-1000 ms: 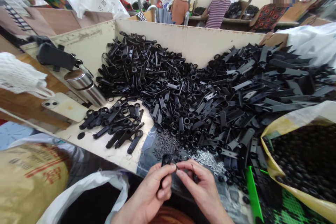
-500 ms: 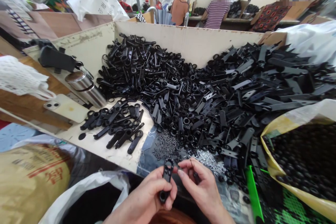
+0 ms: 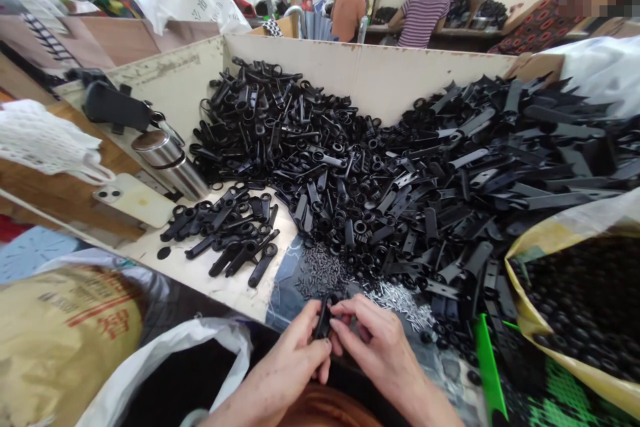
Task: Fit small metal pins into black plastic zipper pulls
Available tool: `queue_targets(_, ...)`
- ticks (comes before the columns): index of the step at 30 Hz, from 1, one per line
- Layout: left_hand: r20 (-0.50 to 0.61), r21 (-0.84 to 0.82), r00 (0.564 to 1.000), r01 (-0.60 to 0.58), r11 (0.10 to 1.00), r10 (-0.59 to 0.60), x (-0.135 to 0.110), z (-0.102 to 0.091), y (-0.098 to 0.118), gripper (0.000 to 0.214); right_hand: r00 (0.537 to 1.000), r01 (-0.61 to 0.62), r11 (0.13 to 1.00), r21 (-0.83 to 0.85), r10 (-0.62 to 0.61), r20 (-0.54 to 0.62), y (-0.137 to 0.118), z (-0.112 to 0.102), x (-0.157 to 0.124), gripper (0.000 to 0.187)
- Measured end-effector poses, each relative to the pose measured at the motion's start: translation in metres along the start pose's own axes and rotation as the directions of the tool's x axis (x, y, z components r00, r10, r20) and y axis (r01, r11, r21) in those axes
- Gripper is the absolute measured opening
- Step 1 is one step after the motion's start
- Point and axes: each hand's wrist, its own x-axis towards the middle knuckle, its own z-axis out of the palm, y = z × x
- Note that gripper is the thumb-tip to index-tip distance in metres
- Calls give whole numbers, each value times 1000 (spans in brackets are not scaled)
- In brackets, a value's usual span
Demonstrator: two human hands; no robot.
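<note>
My left hand [image 3: 299,350] is closed round a long black plastic part with a ring-shaped end [image 3: 323,321]. The thumb lies along its lower half. My right hand [image 3: 374,340] is closed beside it, thumb and forefinger pinched against the part's upper end. Whatever sits between those fingertips is hidden. Just beyond the hands lie a heap of small dark screws [image 3: 320,269] and a heap of silvery pins [image 3: 403,305]. A group of similar black parts [image 3: 243,255] rests on the pale board to the left.
A large pile of black plastic parts [image 3: 345,167] fills the pale-walled bin. At left stand a steel flask [image 3: 173,163] and a phone [image 3: 135,200]. A yellow-edged sack [image 3: 530,320] of black pieces and a green plastic edge [image 3: 487,367] flank the right. Co-workers sit behind.
My right hand has moved left, from a small gap away to touching the black part. The part is tipped and now mostly covered by fingers. The whole view has shifted slightly.
</note>
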Motion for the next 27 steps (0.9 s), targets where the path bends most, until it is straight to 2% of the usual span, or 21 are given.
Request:
queue_targets(4, 11, 4, 995, -95, 996, 94, 1, 1, -3, 54, 998, -57, 997, 48, 58, -3, -5, 5, -3, 20)
queue_targets(6, 33, 35, 989, -144, 989, 143, 2, 1, -3, 35, 998, -60, 996, 64, 60, 8, -6, 7, -5, 27)
queue_targets(8, 35, 110, 981, -192, 975, 189, 4, 0, -3, 22, 999, -34, 999, 41, 33, 22, -7, 8, -8, 27)
queue_targets(11, 96, 230, 963, -267, 936, 251, 10, -5, -4, 28, 997, 52, 997, -62, -49, 56, -6, 8, -13, 23)
queue_targets(14, 167, 243, 952, -291, 925, 256, 17, -11, -10, 33, 991, 113, 981, -155, -101, 83, -4, 9, -17, 25)
queue_targets(17, 127, 175, 957, -280, 944, 261, 23, -16, -22, 34, 988, 110, 975, -194, -85, 130, -4, 9, -19, 30)
queue_targets(21, 84, 86, 961, -272, 958, 265, 27, -20, -35, 38, 978, 42, 978, -203, 2, 211, -7, 2, -22, 31)
queue_targets(24, 95, 135, 963, -262, 955, 251, 27, -20, -35, 43, 984, 15, 975, -224, 25, 175, -7, -6, -27, 37)
queue_targets(27, 83, 196, 968, -247, 949, 235, 25, -17, -31, 51, 988, 46, 972, -231, -10, 157, -6, -8, -33, 42)
